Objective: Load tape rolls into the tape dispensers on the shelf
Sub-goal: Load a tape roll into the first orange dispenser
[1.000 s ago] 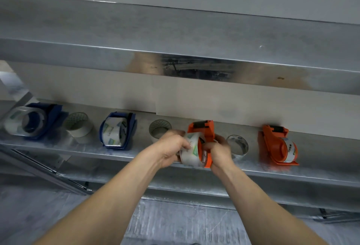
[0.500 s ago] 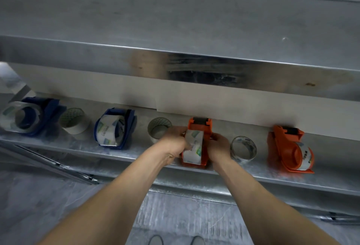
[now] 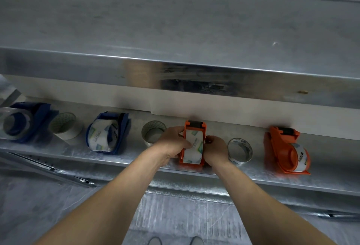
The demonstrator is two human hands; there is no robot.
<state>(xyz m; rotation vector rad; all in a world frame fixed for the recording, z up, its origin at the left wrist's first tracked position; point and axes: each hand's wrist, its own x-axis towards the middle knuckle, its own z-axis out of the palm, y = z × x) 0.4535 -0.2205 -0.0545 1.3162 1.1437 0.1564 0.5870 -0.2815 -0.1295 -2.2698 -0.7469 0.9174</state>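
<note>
left hand [image 3: 171, 143] curls round the left side of the tape roll [image 3: 193, 148], thumb laid across its printed face. right hand [image 3: 215, 150] is wrapped on the right wall of the middle orange dispenser [image 3: 191, 163], bracing it. the roll sits square in that dispenser's cradle, on the shelf [image 3: 136, 159] near its front edge.

a second ago the roll was tipped out to the left, half turned in the fingers; now it lies straight in the frame and the dispenser stands flat.

as i read it, this is the last one to fill: the right orange dispenser [image 3: 280, 147] and both blue dispensers [image 3: 120, 127] [image 3: 39, 116] each carry a roll. three loose rolls [image 3: 65, 127] [image 3: 153, 132] [image 3: 240, 151] stand between them. whether the tape end is threaded to the roller, i cannot tell.
</note>
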